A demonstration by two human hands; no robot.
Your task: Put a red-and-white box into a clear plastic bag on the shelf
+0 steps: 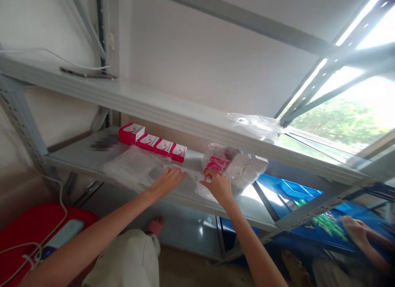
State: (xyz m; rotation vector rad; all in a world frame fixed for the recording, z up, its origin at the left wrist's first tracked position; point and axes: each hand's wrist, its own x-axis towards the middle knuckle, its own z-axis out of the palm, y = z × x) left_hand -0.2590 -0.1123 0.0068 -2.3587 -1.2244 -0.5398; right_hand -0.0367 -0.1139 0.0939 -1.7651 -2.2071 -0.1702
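On shelf (77, 157): hands (166, 182) at plastic bags (135, 167), red boxes (216, 164).

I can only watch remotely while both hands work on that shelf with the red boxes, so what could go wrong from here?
The clear bag under the right hand sits at the shelf's front edge; a tug might spill its red boxes. The left hand rests on loose plastic film, which could slide and nudge the row of red boxes behind it.
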